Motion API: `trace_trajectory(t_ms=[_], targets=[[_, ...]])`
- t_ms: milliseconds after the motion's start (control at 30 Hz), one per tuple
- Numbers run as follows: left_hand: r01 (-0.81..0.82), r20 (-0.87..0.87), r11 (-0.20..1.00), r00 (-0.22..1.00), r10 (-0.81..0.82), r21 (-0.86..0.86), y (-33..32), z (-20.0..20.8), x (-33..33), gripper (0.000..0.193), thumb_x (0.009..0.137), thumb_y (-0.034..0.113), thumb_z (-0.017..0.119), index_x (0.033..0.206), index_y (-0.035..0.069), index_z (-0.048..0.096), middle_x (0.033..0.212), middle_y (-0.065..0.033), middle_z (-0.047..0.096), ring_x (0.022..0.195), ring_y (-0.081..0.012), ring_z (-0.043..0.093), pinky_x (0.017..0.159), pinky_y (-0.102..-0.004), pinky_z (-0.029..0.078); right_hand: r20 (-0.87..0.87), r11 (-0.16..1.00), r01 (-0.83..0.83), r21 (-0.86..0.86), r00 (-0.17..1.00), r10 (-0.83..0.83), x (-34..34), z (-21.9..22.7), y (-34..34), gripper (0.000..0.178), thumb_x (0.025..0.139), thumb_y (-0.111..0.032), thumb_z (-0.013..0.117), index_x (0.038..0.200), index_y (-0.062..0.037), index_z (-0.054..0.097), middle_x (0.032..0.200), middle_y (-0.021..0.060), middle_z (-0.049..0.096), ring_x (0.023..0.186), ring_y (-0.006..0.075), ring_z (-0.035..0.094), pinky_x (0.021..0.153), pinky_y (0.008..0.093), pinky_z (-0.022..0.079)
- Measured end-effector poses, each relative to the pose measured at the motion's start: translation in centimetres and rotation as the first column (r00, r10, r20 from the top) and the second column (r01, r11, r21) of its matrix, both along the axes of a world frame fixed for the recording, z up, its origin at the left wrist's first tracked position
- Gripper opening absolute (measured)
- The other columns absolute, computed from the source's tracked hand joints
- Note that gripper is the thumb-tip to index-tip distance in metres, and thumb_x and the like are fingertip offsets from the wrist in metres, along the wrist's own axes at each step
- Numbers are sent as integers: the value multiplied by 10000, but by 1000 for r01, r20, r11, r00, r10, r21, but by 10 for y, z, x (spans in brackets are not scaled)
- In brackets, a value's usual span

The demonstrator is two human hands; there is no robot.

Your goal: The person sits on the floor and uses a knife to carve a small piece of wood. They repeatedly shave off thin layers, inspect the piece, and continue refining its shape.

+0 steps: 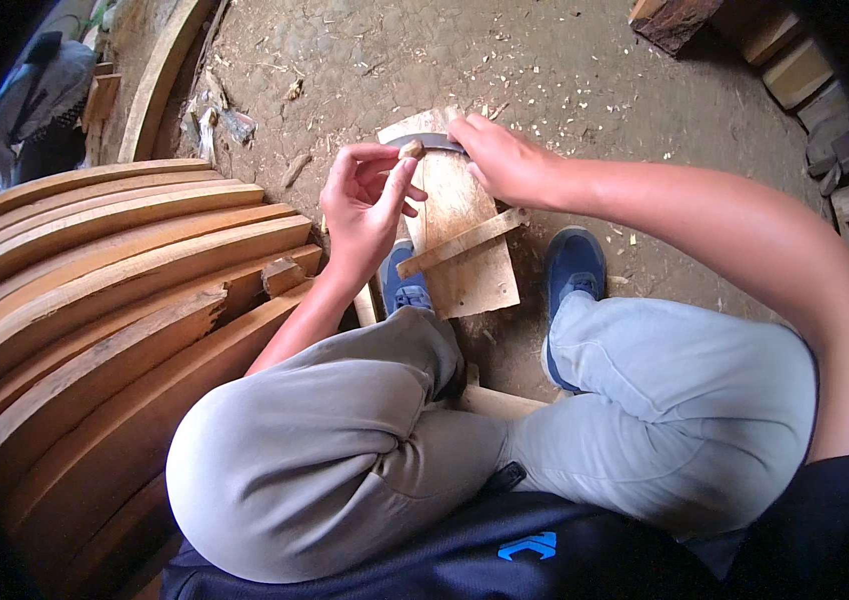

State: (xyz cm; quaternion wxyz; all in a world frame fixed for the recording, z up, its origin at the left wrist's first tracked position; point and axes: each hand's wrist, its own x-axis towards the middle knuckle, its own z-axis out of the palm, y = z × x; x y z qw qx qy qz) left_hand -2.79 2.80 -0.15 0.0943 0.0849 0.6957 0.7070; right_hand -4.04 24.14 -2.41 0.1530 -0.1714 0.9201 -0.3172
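My left hand [363, 200] pinches a small tan lump [411, 149] between thumb and fingertips; whether it is wood or stone I cannot tell. My right hand [505, 160] is closed around one end of a dark curved blade [437, 142], and its grip hides that end. The blade's other end meets the tan lump, or lies just behind it. Below both hands a pale wooden board [460, 205] rests between my shoes, with a narrow wooden strip [465, 242] lying slantwise across it.
Long sawn timbers [125, 270] are stacked at my left, with a short wood block [283, 276] on them. More timber [800, 70] is piled at the far right. Wood chips are scattered over the dirt floor [365, 60]. My blue shoes [575, 265] flank the board.
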Motion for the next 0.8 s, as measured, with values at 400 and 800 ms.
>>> trace_trajectory(t_ms=[400,800], targets=[[15,96,993,995,-26,114,8,19,-3,371,973,93,652,1305,-14,528,1054,-161,695,702,-187,709,540,-258,560,174,984,51,-172,985,-21,-11,9,11,435,834,-11,682,1258,-14,585,1043,190,687,984,326,680,862,413,544],[-9,121,988,993,-10,155,12,11,-6,194,971,84,651,1118,-9,564,954,-160,706,631,-189,686,484,-276,553,461,677,301,-672,885,64,-20,50,10,406,924,-184,672,1295,-29,615,1137,101,670,1027,154,640,822,281,568]])
